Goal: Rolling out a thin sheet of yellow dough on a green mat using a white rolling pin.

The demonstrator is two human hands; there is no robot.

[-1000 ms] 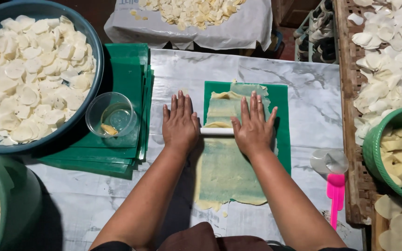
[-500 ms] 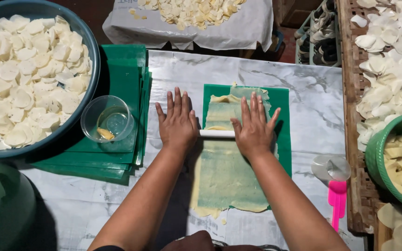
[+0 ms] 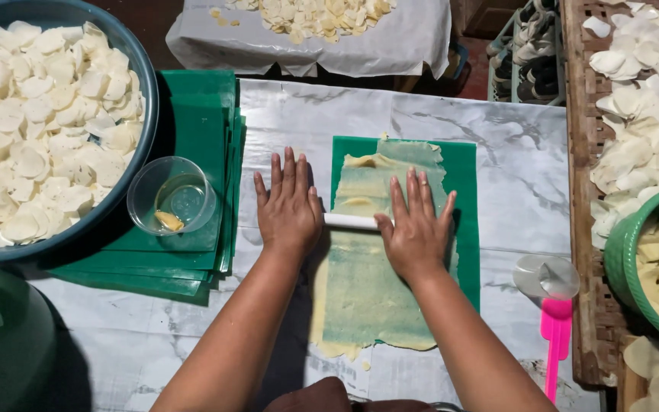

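My left hand and my right hand lie flat, fingers spread, on a white rolling pin that runs crosswise under both palms. Under the pin is a thin yellowish sheet of dough, rolled out long over a green plastic mat on a marble-patterned table cover. The dough's near end spills past the mat. Most of the pin is hidden by my hands.
A big blue basin of white chips sits far left beside a stack of green mats with a clear cup on it. Green tubs stand at left and right. A pink-handled round cutter lies at right, by a woven tray of chips.
Both hands and the rolling pin have stayed near the middle of the dough, shifting only slightly; the dough sheet looks the same.
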